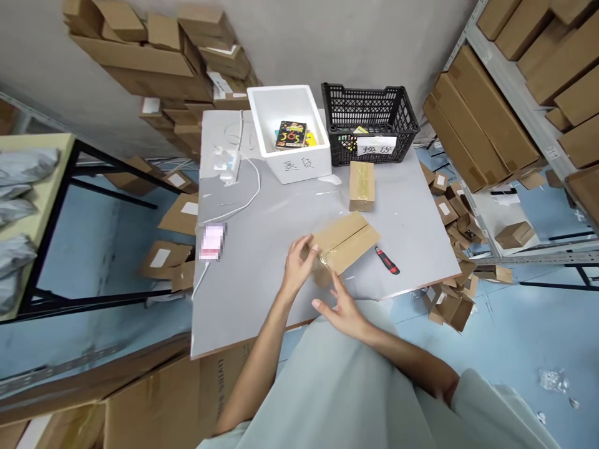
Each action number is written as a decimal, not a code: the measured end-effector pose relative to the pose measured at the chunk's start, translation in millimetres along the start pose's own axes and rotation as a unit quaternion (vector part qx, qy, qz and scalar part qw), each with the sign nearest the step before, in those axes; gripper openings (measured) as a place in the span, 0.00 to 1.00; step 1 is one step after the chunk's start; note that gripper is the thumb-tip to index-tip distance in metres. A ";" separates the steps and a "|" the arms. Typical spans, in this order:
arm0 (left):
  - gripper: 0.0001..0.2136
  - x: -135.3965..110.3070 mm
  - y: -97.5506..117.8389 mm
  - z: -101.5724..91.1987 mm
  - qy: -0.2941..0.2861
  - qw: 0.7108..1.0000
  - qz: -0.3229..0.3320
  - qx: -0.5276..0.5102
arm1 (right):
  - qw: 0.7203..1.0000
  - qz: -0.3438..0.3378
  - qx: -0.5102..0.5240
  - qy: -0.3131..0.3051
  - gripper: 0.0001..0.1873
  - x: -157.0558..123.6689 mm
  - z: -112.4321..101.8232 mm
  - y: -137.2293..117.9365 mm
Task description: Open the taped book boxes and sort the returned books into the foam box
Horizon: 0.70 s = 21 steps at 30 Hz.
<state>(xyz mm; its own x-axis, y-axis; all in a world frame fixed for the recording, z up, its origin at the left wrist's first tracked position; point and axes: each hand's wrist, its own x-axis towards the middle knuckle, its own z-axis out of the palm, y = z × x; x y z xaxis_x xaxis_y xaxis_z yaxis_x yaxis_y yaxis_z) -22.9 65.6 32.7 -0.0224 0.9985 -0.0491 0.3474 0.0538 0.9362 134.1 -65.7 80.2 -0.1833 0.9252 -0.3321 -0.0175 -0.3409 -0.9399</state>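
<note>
A small brown cardboard box (350, 240) lies at an angle near the front of the grey table, a dark seam running along its top. Clear tape shows at its near left end. My left hand (298, 265) holds that end, thumb on top and fingers against the side. At the near edge, the fingertips of my right hand (345, 310) touch the box by the tape, with the thumb spread apart. To the right of the box rests a red and black utility knife (387, 260). Behind it stands a second, taped cardboard box (362, 187).
At the back of the table (243, 280) are a white foam box (299, 167) holding a black 365 box (291, 135) and a black plastic crate (369, 106). A phone-like object (212, 242), cable and power strip (229, 167) lie left. Shelves and cartons surround the table.
</note>
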 end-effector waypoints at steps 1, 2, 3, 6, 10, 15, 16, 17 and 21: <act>0.27 -3.8 -9.9 -7.0 0.004 1.000 -0.010 -0.007 | 1.000 0.006 -0.002 -0.015 0.63 1.5 11.1 7.3; 0.28 -6.9 -19.7 -13.2 0.008 1.000 -0.020 -0.016 | 1.000 0.012 -0.003 -0.029 0.64 3.3 21.0 14.9; 0.28 -9.4 -29.1 -18.4 0.012 0.999 -0.031 -0.025 | 0.999 0.019 -0.003 -0.041 0.64 5.3 29.5 22.5; 0.29 -12.5 -53.8 -29.3 0.019 0.997 -0.059 -0.051 | 0.997 0.029 -0.003 -0.065 0.63 11.5 44.3 40.3; 0.28 -10.9 -75.7 -35.5 0.039 0.994 -0.089 -0.049 | 0.990 0.011 -0.057 -0.128 0.50 25.5 29.8 36.9; 0.31 -15.8 -80.9 -24.1 0.050 0.994 -0.094 -0.015 | 0.982 -0.046 -0.182 0.002 0.27 93.8 -46.7 -21.3; 0.32 -18.8 -78.2 -18.1 0.052 0.994 -0.095 -0.001 | 0.973 -0.069 -0.211 0.062 0.26 116.7 -65.9 -34.9; 0.34 -22.2 -74.4 -11.1 0.055 0.994 -0.094 0.016 | 0.960 -0.090 -0.242 0.112 0.27 141.7 -84.5 -47.0; 0.35 -35.3 -57.1 18.2 0.094 0.986 -0.066 0.125 | 0.895 -0.028 -0.362 0.260 0.42 243.6 -138.0 -66.4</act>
<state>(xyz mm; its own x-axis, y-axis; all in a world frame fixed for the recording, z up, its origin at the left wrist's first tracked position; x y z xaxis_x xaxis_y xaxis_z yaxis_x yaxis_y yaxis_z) -24.9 27.4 -25.4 -0.2481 0.9657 -0.0768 0.5491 0.2055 0.8101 226.3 205.3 50.8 0.2833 0.9539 -0.0988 0.6630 -0.2693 -0.6985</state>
